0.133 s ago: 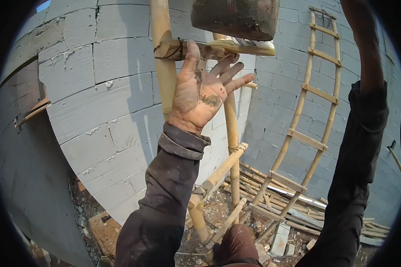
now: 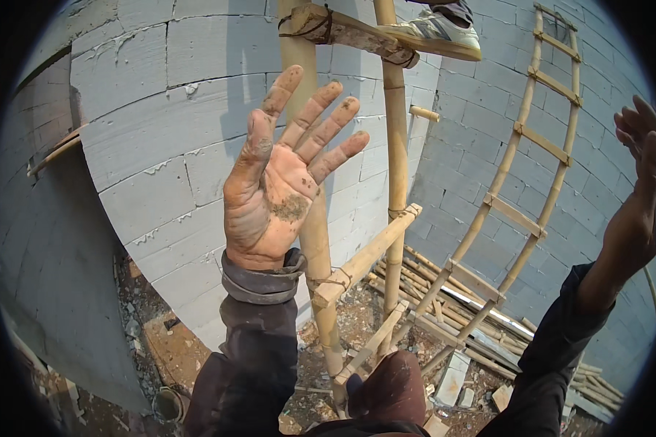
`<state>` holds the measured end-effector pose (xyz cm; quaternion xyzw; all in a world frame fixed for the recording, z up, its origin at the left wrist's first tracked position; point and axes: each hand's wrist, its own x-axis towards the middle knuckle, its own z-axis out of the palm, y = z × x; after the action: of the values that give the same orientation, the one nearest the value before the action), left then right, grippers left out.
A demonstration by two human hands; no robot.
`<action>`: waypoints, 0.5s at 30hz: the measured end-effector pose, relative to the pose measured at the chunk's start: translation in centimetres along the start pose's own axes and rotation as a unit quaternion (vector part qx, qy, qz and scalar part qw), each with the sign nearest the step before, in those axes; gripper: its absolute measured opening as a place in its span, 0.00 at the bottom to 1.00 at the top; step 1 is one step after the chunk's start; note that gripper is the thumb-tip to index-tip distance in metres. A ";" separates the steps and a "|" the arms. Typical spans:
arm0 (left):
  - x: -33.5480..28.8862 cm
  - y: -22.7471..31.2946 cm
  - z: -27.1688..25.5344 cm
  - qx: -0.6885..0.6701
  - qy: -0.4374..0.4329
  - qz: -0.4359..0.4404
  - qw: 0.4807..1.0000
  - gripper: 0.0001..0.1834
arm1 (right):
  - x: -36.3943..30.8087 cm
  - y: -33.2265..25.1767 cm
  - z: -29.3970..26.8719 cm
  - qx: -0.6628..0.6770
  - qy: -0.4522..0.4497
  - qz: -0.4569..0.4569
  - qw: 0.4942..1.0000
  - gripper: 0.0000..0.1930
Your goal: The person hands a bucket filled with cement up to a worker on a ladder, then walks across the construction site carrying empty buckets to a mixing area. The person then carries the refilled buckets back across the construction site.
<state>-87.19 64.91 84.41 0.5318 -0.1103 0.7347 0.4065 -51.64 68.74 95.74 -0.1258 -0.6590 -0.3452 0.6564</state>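
My left hand [image 2: 284, 182] is raised palm up, fingers spread, with grey mud on the palm and fingertips. It holds nothing. Behind it stands a bamboo ladder [image 2: 395, 146] tied with dark cord. Above the fingers, a person's striped shoe [image 2: 441, 35] rests on its upper wooden rung [image 2: 353, 36]. At the right edge my right hand [image 2: 641, 189] is also up, fingers stretched out and nothing seen in it; part of it fades into the dark rim. My knee [image 2: 392, 390] shows below, close to a lower rung [image 2: 368, 255].
A second bamboo ladder [image 2: 509, 167] leans against the grey block wall [image 2: 463, 138] at the right. Bamboo poles [image 2: 481, 313] lie piled at its foot. Rubble and broken blocks [image 2: 453, 379] cover the ground. A pale block wall [image 2: 146, 197] rises on the left.
The mud-caked bucket at the top has gone out of view. My left hand has dropped and shifted left, away from the upper rung. My right hand has come down into view.
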 end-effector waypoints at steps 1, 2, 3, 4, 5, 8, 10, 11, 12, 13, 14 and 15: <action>-4.1 1.5 -1.0 0.057 0.018 0.034 0.998 0.33 | -5.0 -2.2 -0.9 0.064 0.024 0.082 0.994 0.17; -8.6 3.1 -1.9 0.064 0.066 0.067 0.994 0.30 | -9.2 -4.5 -1.8 0.144 -0.028 0.120 0.982 0.16; -13.1 4.7 -2.9 0.098 0.039 0.079 0.991 0.29 | -13.7 -6.7 -1.6 0.124 -0.051 0.155 0.979 0.14; -17.5 6.2 -3.6 0.135 0.029 0.084 0.987 0.27 | -17.9 -8.5 -0.9 0.180 -0.097 0.202 0.958 0.13; -22.6 7.4 -3.6 0.189 0.172 0.076 0.964 0.28 | -22.2 -10.5 -0.8 0.233 -0.161 0.341 0.897 0.12; -37.8 8.2 -2.4 0.442 0.473 -0.093 0.757 0.35 | -35.6 -17.0 -1.5 0.329 -0.367 0.541 0.681 0.12; -48.4 8.6 0.5 0.697 0.422 -0.480 0.325 0.44 | -44.2 -22.4 -4.2 0.356 -0.496 0.588 0.530 0.11; -53.5 8.4 3.2 0.702 0.440 -0.473 0.300 0.44 | -47.8 -24.2 -6.0 0.326 -0.604 0.526 0.503 0.12; -58.2 7.9 6.3 0.651 0.428 -0.608 0.154 0.48 | -51.0 -25.5 -7.6 0.343 -0.667 0.421 0.510 0.16; -62.2 7.6 9.0 0.573 0.393 -0.719 0.011 0.53 | -53.7 -26.7 -8.9 0.403 -0.683 0.344 0.503 0.18; -65.6 7.1 11.7 0.550 0.412 -0.726 -0.004 0.53 | -56.0 -27.5 -10.2 0.440 -0.695 0.281 0.494 0.20; -68.5 6.6 14.1 0.565 0.477 -0.674 -0.004 0.54 | -58.0 -28.1 -11.1 0.441 -0.721 0.247 0.475 0.23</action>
<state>-75.01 19.39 32.29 0.0490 -0.9674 -0.0388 -0.2453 -54.25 57.99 31.28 -0.1822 -0.9069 0.3793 -0.0223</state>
